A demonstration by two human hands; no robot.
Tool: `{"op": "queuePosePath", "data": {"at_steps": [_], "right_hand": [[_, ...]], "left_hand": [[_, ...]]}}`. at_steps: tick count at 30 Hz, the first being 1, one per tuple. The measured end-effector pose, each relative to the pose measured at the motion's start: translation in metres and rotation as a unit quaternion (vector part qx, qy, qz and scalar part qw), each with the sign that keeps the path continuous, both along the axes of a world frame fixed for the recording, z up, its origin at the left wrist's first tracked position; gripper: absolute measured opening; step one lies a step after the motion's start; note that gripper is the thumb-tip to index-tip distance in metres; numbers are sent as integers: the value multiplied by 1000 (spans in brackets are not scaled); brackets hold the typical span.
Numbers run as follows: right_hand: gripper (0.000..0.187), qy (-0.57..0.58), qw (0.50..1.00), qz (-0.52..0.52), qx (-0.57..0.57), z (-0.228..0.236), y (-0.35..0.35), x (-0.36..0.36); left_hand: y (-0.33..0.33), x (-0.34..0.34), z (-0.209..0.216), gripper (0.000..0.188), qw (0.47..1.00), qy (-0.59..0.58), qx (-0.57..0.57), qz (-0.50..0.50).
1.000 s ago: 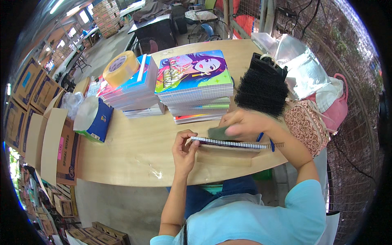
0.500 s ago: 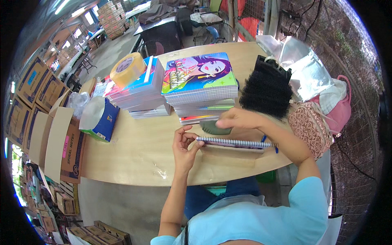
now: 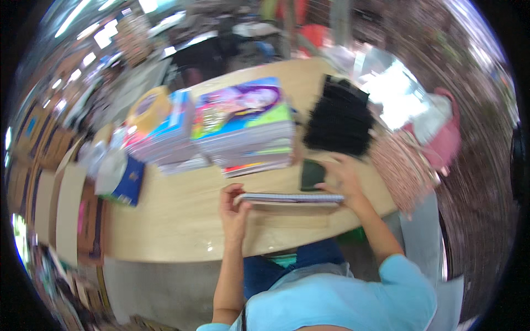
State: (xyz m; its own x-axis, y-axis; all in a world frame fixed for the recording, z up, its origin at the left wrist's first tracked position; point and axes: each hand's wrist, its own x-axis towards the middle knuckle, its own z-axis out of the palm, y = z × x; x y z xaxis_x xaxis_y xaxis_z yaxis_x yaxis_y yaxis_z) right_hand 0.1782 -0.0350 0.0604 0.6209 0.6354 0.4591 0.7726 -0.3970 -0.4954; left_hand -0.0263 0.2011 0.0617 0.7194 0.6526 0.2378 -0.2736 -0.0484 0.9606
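head view: the left hand (image 3: 233,212) pinched the left end of a notebook (image 3: 292,198) on the table's near side, likely to steady it on edge; the right hand (image 3: 346,179), fingers spread, hung beside a green piece (image 3: 312,175), contact too blurred to tell.

- Notebook stack (image 3: 245,132): cover smeared by motion.
- Held notebook (image 3: 292,198): binding too blurred to trace.
- Right-hand fingers (image 3: 342,161): blurred; contact with green piece (image 3: 312,175) unclear.
- Light-blue shirt (image 3: 337,303): cut off below.
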Motion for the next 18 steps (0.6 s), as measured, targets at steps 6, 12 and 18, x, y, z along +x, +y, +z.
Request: {"op": "queuePosePath", "data": {"at_steps": [6, 12, 18], "right_hand": [[58, 38, 980, -174, -93, -78, -72, 2], [54, 1, 999, -4, -48, -20, -4, -23], [49, -12, 987, 153, -45, 10, 46, -47]], "left_hand": [[2, -46, -42, 46, 978, 77, 41, 187], [-13, -138, -20, 45, 904, 130, 119, 390], [-57, -217, 9, 43, 816, 100, 128, 555]]}}
